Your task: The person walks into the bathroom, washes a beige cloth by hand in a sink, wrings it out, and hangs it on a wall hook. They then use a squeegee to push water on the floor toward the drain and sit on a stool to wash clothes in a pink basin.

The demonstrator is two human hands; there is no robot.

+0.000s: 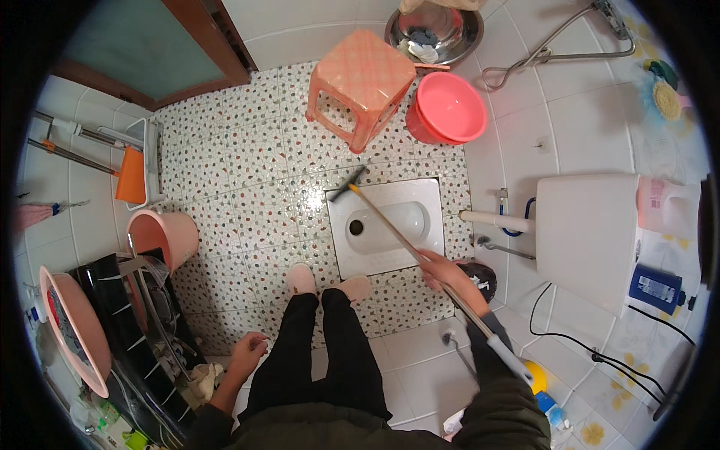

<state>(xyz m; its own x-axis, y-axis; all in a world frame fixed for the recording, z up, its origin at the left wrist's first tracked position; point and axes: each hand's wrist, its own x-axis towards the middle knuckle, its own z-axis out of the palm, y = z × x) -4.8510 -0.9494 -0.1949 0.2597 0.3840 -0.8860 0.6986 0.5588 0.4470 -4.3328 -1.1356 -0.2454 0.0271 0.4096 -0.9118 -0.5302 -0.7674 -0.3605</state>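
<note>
A long-handled floor tool (390, 226) slants across the squat toilet (433, 225), held partway along, its slim pole metallic and straight. The head (343, 187) is a narrow dark bar set crosswise at the toilet's far left corner, joined by a yellow collar (355, 189); the near end thickens into a pale grip (508, 358). From here I can't quite tell whether the bar touches down

And the right hand (444, 273) grips the long-handled tool (388, 224), its dark head at the squat toilet's (360, 262) far-left corner, while the left hand (246, 354) hovers beside the legs (289, 349)!
</note>
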